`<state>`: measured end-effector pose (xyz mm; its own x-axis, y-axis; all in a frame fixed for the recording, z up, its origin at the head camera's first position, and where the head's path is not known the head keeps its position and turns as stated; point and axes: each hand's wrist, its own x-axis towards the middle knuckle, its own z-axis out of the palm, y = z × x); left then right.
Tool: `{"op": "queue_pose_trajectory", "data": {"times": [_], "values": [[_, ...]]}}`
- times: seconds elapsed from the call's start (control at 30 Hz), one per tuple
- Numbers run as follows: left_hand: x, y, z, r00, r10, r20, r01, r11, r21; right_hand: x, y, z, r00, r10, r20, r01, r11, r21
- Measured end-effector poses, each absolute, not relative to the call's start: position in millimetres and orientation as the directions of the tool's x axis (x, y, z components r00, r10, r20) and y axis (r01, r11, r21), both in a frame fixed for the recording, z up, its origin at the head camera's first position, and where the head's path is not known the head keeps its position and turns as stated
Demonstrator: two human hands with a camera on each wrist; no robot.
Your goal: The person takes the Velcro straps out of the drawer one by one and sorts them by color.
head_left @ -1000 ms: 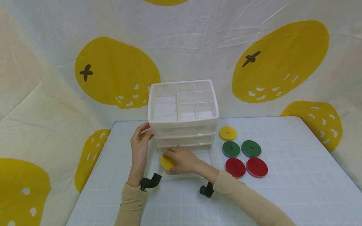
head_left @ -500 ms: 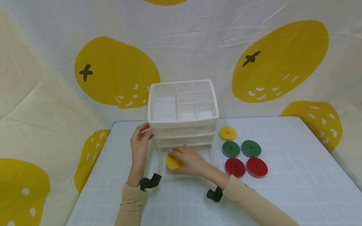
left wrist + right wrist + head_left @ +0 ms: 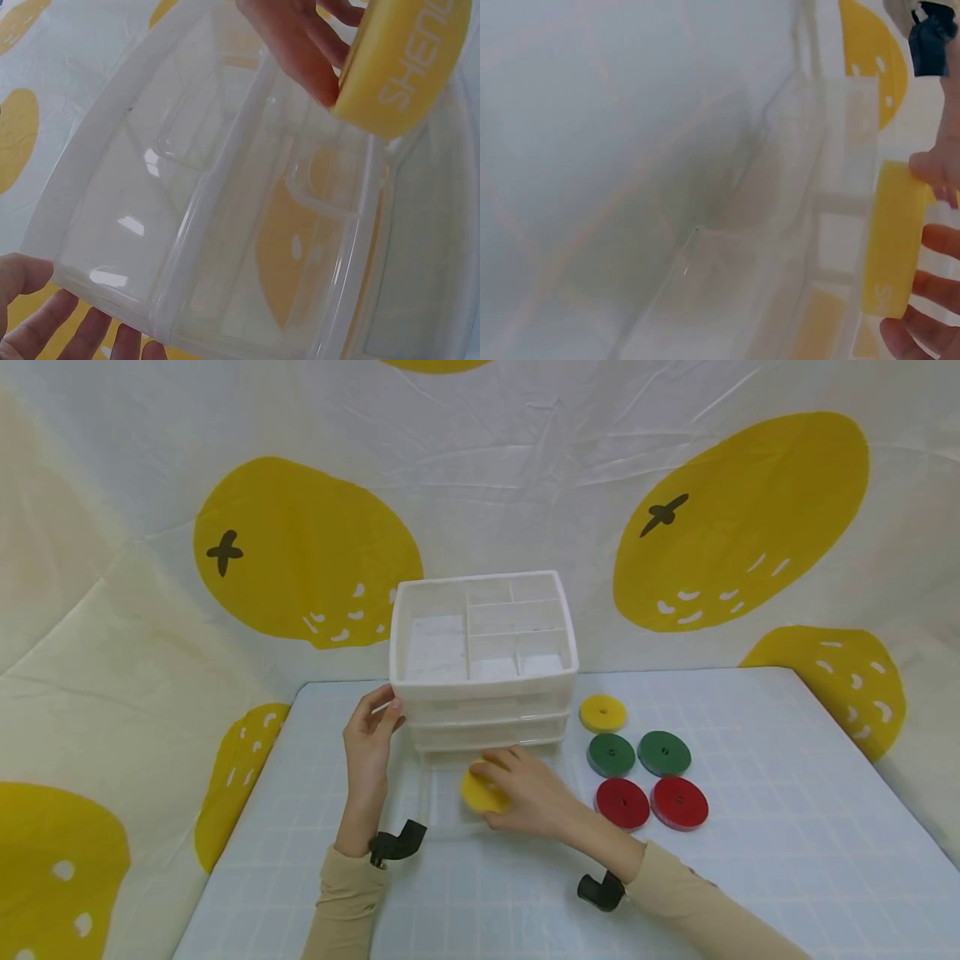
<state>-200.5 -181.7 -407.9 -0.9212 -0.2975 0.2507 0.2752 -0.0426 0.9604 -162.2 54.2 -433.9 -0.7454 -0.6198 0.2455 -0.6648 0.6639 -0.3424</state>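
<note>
My right hand (image 3: 528,789) pinches a thick yellow disc (image 3: 483,791) above the pulled-out clear bottom drawer (image 3: 446,814). White lettering runs along the disc's rim (image 3: 409,82) in the left wrist view. The right wrist view shows the disc (image 3: 892,240) edge-on between thumb and fingers. My left hand (image 3: 369,731) grips the left front corner of the white drawer unit (image 3: 487,687). Its thumb lies on the front and its fingers (image 3: 82,334) on the side. The two upper drawers are pushed in.
Right of the unit lie another yellow disc (image 3: 602,713), two green discs (image 3: 611,755) (image 3: 664,753) and two red discs (image 3: 622,803) (image 3: 679,803), each with a small centre hole. A divided tray (image 3: 517,618) tops the unit. A fruit-print cloth (image 3: 525,485) hangs behind.
My right hand has carried the yellow disc rightward across the open bottom drawer, its forearm shifting right too. The left hand stays on the unit's corner.
</note>
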Motion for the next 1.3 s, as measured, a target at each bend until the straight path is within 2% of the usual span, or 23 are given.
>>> {"op": "queue_pose_trajectory", "data": {"times": [0.5, 0.83, 1.3], "values": [[-201.1, -183.3, -407.9, -0.925, -0.297, 0.237, 0.259, -0.037, 0.965, -142.3, 97.9, -433.2, -0.779, -0.546, 0.307, -0.624, 0.721, -0.301], [-200.3, -183.1, -408.6, -0.928, -0.286, 0.241, 0.261, -0.037, 0.965, -134.8, 127.7, -433.0, -0.825, -0.471, 0.312, -0.555, 0.78, -0.289], [-199.9, -182.5, -408.2, -0.93, -0.286, 0.23, 0.25, -0.037, 0.967, -137.8, 167.5, -440.1, -0.821, -0.448, 0.355, -0.548, 0.793, -0.266]]}}
